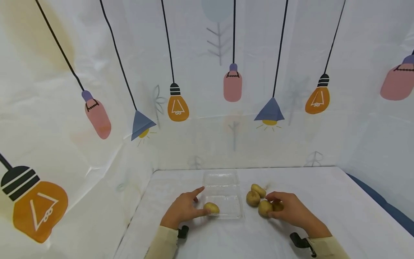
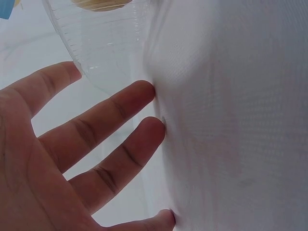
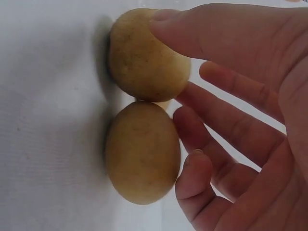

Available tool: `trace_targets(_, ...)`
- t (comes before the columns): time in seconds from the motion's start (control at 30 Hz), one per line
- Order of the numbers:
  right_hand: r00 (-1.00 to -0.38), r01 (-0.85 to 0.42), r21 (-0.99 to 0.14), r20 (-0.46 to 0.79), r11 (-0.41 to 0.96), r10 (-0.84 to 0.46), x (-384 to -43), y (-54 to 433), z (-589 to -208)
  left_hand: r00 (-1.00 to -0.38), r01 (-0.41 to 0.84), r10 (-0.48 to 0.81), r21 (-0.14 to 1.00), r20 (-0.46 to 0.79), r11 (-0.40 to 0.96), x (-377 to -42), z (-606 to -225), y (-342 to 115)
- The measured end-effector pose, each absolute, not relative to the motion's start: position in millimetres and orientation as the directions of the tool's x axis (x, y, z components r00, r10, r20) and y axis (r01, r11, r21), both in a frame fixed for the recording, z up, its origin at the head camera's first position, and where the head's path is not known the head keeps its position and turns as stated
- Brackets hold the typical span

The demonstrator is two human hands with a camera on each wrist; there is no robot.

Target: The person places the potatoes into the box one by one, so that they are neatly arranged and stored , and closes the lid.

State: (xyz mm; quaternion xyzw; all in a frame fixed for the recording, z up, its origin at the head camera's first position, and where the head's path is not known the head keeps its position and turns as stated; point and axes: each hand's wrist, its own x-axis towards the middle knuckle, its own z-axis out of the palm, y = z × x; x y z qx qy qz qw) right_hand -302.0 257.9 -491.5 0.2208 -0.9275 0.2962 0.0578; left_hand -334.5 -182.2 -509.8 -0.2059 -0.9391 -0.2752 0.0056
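The left hand (image 1: 184, 208) spreads its fingers wide at the clamshell container (image 1: 231, 206); the right hand (image 1: 292, 208) curves loosely about two potatoes (image 1: 265, 208) that might roll if nudged.

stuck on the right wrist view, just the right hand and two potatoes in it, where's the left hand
Observer: In the head view, the left hand is at the left side of a clear plastic container.

Operator: ok anything in that container

Observer: Yes, one potato, near the front left corner.
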Motion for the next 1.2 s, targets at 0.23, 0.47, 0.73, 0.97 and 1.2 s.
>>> trace_targets(0.23, -0.904, -0.426, -0.518, 0.219, 0.742, -0.366, -301.5, 256.7, -494.1, -0.912, 0.397, 0.392, 0.506, 0.121, 0.766, -335.6, -509.0, -181.7)
trace_targets(0.47, -0.901, -0.434, -0.495, 0.238, 0.753, -0.363, -299.8, 254.4, -492.5, -0.907, 0.409, 0.399, 0.504, 0.134, 0.761, -336.1, -508.8, -182.3)
trace_targets(0.73, -0.894, -0.449, -0.488, 0.242, 0.749, -0.378, -302.0, 252.9, -494.5, -0.915, 0.388, 0.387, 0.521, 0.118, 0.76, -331.8, -504.2, -182.2)
trace_targets(0.97, -0.901, -0.433, -0.512, 0.225, 0.742, -0.371, -303.8, 252.4, -499.0, -0.917, 0.383, 0.381, 0.523, 0.117, 0.762, -331.3, -504.9, -182.0)
trace_targets(1.2, -0.907, -0.421, -0.487, 0.224, 0.765, -0.356, -303.9, 252.7, -500.9, -0.917, 0.384, 0.382, 0.528, 0.12, 0.757, -331.1, -504.7, -181.5)
